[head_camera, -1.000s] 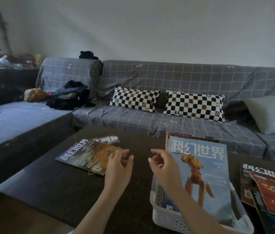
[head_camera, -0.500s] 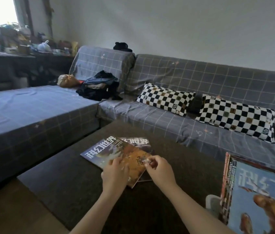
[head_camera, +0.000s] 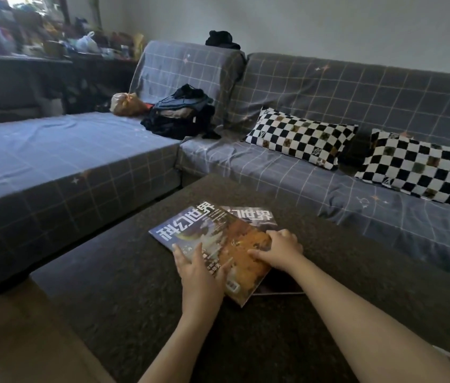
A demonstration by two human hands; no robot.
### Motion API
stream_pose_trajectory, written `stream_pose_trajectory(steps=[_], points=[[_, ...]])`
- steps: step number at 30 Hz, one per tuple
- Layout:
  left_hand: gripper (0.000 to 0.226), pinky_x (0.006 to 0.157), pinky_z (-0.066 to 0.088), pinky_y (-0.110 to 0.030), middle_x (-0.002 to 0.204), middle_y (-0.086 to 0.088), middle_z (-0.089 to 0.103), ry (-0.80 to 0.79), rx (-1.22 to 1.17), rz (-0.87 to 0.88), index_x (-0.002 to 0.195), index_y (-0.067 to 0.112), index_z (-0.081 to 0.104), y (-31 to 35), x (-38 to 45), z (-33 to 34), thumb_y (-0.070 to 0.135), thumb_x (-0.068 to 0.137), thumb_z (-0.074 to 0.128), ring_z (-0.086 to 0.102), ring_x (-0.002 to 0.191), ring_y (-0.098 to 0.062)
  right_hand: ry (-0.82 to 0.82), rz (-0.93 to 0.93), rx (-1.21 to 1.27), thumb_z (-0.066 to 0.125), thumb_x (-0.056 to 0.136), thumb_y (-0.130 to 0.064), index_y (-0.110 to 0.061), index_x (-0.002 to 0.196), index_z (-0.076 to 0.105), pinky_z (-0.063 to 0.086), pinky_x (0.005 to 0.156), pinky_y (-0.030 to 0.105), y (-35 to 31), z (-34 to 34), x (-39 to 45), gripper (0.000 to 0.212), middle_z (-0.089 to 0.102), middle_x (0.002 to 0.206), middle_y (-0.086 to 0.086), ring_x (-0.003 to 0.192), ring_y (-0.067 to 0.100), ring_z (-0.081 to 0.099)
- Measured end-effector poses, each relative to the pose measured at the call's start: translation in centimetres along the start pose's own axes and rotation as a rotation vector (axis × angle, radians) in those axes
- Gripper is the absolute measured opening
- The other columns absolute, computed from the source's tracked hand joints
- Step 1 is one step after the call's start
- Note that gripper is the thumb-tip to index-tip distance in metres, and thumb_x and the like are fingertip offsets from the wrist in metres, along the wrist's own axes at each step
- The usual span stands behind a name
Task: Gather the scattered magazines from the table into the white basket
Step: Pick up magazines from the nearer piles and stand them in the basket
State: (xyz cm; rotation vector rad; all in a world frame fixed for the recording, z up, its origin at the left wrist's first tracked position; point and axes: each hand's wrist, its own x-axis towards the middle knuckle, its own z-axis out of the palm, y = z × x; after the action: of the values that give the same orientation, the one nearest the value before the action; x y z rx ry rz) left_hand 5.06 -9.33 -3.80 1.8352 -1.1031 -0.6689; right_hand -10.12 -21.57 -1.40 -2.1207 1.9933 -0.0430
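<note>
both hands, left hand [head_camera: 200, 269] and right hand [head_camera: 280, 248], press flat, fingers spread, on top magazine [head_camera: 212, 244].

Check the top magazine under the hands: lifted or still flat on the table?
Flat, it seems. The top magazine lies on a second magazine; left hand and right hand rest on it, no lifted edge visible.

Two magazines lie on the bench [head_camera: 328, 272], the top magazine [head_camera: 212, 244] overlapping the lower magazine [head_camera: 257, 217]. The sofa [head_camera: 328, 172] stands behind the bench, two cushions [head_camera: 301, 138] on its seat.
</note>
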Motion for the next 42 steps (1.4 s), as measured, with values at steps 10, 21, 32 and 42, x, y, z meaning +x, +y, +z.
stream_pose_trajectory(steps=[10,21,32,42], points=[[0.061,0.098,0.05,-0.041,0.132,-0.004,0.054,0.039,-0.269,-0.098,0.137,0.018,0.046,1.5,-1.3,-0.3,0.008,0.082,0.071,0.054,0.119,-0.018,-0.237,0.244,0.095,0.072,0.061,-0.066,-0.008,0.132,0.043,0.046,0.094,0.035,1.0,-1.4,-2.7,0.096,0.045,0.136,0.012,0.121,0.028,0.048],[0.04,0.085,0.057,-0.041,0.104,0.007,0.07,0.021,-0.46,-0.08,0.121,0.023,0.063,3.4,-7.1,-4.5,0.01,0.084,0.071,0.066,0.098,-0.015,-0.072,0.262,0.647,0.056,0.089,-0.022,-0.012,0.103,0.054,0.053,0.054,0.029,1.8,-3.7,-11.7,0.017,0.059,0.095,0.007,0.083,0.021,0.062],[0.028,0.071,0.059,-0.041,0.094,0.0,0.076,-0.204,-0.696,0.078,0.107,0.027,0.068,10.9,-16.9,-8.7,0.011,0.084,0.071,0.073,0.086,-0.023,0.02,0.01,1.305,0.06,0.088,-0.005,-0.014,0.124,0.044,0.057,0.079,0.046,9.3,-11.4,-27.9,0.04,0.061,0.11,0.012,0.085,0.032,0.07],[0.031,0.082,0.057,-0.051,0.098,-0.007,0.075,-0.492,-0.67,0.179,0.115,0.016,0.066,17.0,-24.0,-1.9,0.007,0.086,0.068,0.072,0.09,-0.029,0.347,0.09,1.441,0.064,0.085,-0.008,-0.03,0.122,0.041,0.058,0.064,0.039,19.3,-12.8,-37.8,0.049,0.065,0.105,0.011,0.079,0.028,0.072]])
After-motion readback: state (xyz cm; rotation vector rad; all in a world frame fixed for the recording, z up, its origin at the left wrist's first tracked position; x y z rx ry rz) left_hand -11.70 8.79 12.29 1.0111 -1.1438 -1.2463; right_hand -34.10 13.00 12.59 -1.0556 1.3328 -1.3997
